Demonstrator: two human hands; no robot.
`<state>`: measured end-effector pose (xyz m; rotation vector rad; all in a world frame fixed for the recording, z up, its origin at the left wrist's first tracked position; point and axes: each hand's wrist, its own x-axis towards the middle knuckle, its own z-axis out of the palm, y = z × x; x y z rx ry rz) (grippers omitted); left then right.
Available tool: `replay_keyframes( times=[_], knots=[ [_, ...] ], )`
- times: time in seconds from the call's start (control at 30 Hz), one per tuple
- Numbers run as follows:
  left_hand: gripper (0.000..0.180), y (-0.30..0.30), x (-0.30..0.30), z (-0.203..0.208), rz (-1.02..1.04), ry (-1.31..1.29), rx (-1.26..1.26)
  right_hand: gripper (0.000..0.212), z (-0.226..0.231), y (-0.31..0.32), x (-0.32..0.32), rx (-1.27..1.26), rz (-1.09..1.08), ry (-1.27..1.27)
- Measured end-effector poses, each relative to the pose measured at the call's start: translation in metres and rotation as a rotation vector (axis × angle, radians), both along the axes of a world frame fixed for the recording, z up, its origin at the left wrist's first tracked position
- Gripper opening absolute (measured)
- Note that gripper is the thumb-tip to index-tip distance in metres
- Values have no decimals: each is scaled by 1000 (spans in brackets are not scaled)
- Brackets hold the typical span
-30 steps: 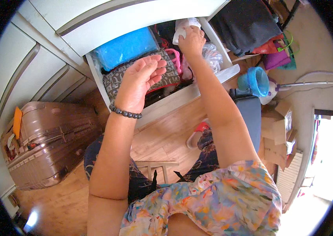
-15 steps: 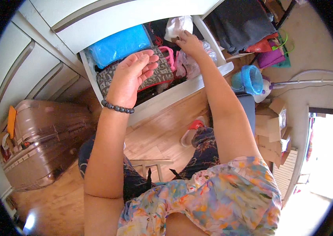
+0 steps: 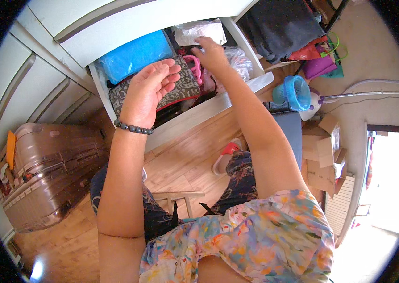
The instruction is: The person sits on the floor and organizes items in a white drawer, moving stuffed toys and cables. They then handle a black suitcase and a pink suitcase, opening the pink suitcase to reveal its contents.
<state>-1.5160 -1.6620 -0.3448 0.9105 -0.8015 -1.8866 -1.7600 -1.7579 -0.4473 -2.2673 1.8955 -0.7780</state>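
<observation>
My right hand [image 3: 212, 57] is over the far right part of an open white drawer [image 3: 194, 119], its fingers apart with nothing visible between them. Just beyond its fingertips lies a white plastic bag [image 3: 204, 32]; whether they touch is hard to tell. A clear plastic bag [image 3: 239, 62] sits partly behind that wrist. Over a grey patterned bag [image 3: 183, 85] with red trim hovers my left hand [image 3: 148, 87], palm turned inward, fingers loosely bent and empty. The patterned bag lies beside a blue plastic-wrapped package [image 3: 136, 54] and a pink handle [image 3: 195, 68].
On the left stands a brown hard-shell suitcase [image 3: 51, 172]. Right of the drawer are dark folded cloth [image 3: 279, 30], a purple bag [image 3: 320, 66], a blue basket [image 3: 297, 93] and cardboard boxes [image 3: 320, 153]. A wooden stool [image 3: 183, 194] is between my legs.
My right hand has shifted left and its fingers have come apart from the white plastic bag, which now lies wider and farther left. My left hand keeps its pose; the whole view has shifted slightly.
</observation>
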Motion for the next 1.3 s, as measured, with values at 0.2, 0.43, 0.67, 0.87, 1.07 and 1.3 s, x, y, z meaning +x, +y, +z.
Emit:
replay_keyframes(
  times=[0.2, 0.43, 0.67, 0.87, 1.07, 1.3],
  knots=[
    [29, 1, 1, -3, -28, 7, -13, 55, 23, 41, -70, 264, -281, 425],
    [29, 0, -6, -4, -40, 9, -17, 45, 19, 46, -103, 551, 42, 435],
    [30, 0, -5, -7, -35, -9, -17, 43, 23, 63, -69, 326, -40, 369],
    [28, 1, -7, -7, -34, -23, -22, 45, 28, 73, -38, 181, 188, 279],
    [29, -1, -5, -9, -37, 2, -17, 52, 26, 61, -34, 581, 23, 496],
    [30, 0, -2, -5, -31, -10, -32, 26, 35, 29, -53, 125, -102, -33]
  ],
)
